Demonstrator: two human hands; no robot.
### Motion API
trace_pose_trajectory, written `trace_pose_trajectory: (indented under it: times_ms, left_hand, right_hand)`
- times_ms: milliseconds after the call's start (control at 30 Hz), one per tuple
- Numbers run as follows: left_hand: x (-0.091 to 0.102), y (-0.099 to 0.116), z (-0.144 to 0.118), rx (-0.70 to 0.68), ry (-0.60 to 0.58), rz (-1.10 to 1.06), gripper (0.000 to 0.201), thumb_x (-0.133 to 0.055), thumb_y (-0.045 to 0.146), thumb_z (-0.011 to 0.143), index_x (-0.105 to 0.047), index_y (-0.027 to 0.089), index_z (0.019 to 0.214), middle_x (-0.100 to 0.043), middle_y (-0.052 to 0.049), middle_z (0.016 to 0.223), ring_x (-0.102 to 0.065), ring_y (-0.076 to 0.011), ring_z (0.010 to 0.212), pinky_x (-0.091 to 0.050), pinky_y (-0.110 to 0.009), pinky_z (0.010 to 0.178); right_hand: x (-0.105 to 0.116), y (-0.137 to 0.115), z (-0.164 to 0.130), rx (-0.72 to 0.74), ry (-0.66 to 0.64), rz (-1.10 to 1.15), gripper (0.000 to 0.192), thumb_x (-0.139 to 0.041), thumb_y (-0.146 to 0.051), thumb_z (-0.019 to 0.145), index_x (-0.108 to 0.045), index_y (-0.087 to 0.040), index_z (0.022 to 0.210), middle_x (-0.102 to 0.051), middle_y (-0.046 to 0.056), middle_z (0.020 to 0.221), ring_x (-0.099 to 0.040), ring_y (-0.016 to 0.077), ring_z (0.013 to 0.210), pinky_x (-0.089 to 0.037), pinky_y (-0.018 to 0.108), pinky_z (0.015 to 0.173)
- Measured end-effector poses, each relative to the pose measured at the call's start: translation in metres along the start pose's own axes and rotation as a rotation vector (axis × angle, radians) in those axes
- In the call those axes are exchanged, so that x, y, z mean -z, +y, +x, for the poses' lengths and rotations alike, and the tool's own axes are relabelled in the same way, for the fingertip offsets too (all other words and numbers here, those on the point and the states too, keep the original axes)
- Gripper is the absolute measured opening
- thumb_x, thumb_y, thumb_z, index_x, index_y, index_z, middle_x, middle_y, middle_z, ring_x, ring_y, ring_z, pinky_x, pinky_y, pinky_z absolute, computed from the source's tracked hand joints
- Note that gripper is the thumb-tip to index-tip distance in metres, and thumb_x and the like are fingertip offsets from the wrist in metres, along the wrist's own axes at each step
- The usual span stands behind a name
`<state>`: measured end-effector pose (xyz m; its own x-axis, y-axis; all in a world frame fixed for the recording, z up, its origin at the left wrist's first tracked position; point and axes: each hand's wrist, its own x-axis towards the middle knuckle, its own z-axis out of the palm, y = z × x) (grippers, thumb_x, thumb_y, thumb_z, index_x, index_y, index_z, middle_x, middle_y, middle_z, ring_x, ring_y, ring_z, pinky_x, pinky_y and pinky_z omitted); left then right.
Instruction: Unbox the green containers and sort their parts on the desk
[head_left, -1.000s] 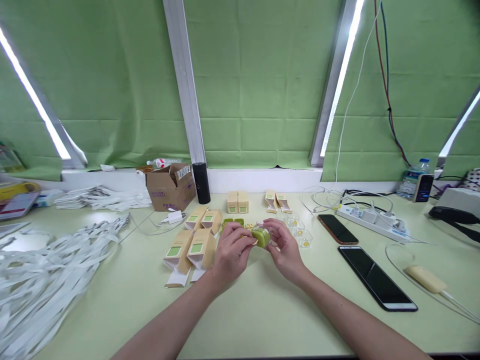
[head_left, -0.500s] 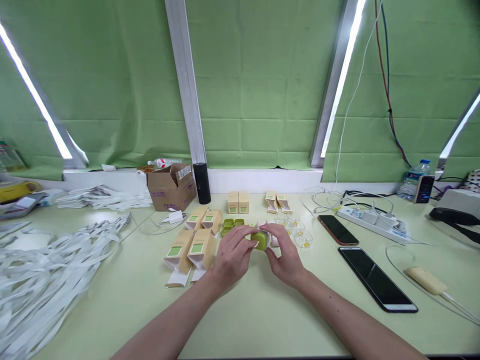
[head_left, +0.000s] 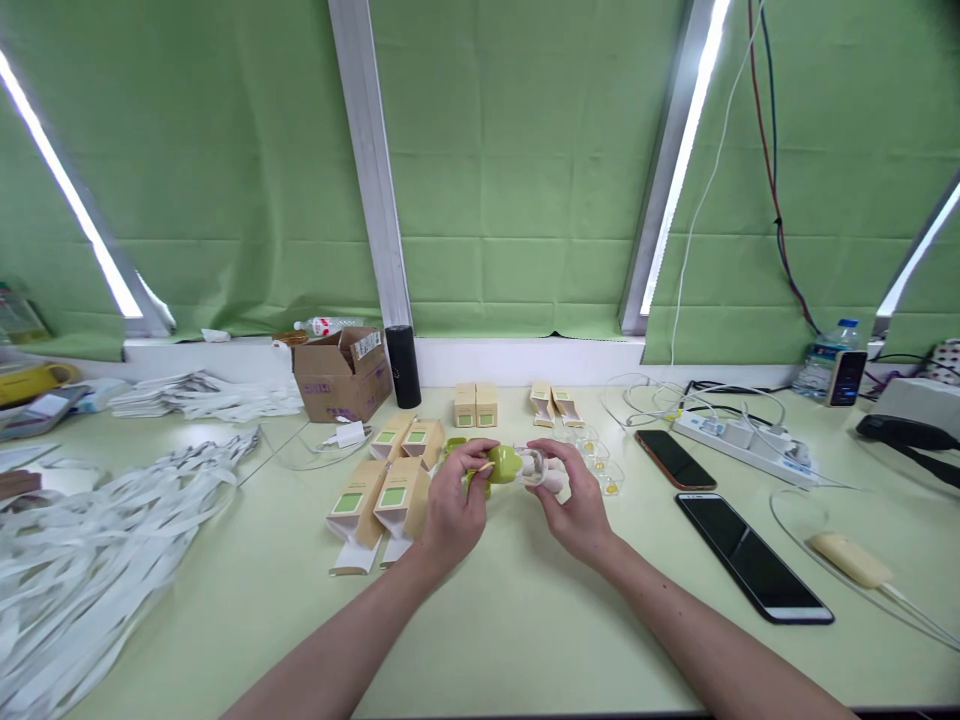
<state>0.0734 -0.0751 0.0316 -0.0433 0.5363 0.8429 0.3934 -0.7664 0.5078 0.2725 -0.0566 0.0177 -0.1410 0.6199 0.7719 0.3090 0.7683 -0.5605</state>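
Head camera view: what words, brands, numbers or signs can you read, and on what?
Nothing is legible.
Brown cardboard box: purple print and white label, too blurred.
Beige cartons: any lettering too small.
Blue-capped bottle: label too blurred.
Red-marked bottle: too blurred.
Upright screen: marks too small.
Green piece in left hand: no text visible.
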Motion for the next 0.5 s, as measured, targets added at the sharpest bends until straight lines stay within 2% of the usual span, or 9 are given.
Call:
trace_pose_trajectory:
  times_ms: [100,200,367,500]
  left_hand:
    - [0.001,-0.006,0.003,0.196,0.092,-0.114,0.012,-0.057,0.033,0.103,-0.054,0.024,0.096,-0.073,-0.011,0.119,-0.07,-0.0235,0.115,-0.057,-0.041,0.095]
    - [0.002,-0.013,0.007,0.323,0.154,-0.213,0.025,-0.063,0.045,0.099,-0.053,0.023,0.094,-0.072,-0.012,0.12,-0.07,-0.0246,0.116,-0.057,-0.042,0.097]
    - [0.002,-0.021,0.012,0.44,0.213,-0.254,0.04,-0.07,0.058,0.09,-0.052,0.023,0.091,-0.073,-0.014,0.116,-0.073,-0.0246,0.107,-0.059,-0.042,0.095]
    - [0.002,-0.023,0.013,0.474,0.227,-0.229,0.042,-0.07,0.06,0.09,-0.054,0.022,0.092,-0.074,-0.014,0.113,-0.073,-0.0245,0.104,-0.06,-0.041,0.092]
  right_hand:
    - [0.002,-0.002,0.002,-0.003,0.02,0.007,0.042,-0.064,-0.02,0.091,-0.058,-0.03,0.132,-0.067,0.01,0.127,-0.063,0.0312,0.118,-0.051,0.049,0.101]
    - [0.003,-0.003,0.003,0.014,0.033,0.018,0.043,-0.065,-0.021,0.091,-0.058,-0.03,0.132,-0.067,0.01,0.129,-0.062,0.0317,0.122,-0.05,0.051,0.106]
    - [0.007,-0.005,0.005,0.063,0.047,0.037,0.039,-0.063,-0.021,0.093,-0.058,-0.031,0.13,-0.066,0.01,0.131,-0.06,0.0321,0.128,-0.047,0.055,0.11]
    - [0.02,-0.011,0.016,0.128,0.062,-0.001,0.022,-0.061,-0.02,0.096,-0.062,-0.029,0.116,-0.062,0.012,0.131,-0.059,0.0318,0.128,-0.048,0.054,0.109]
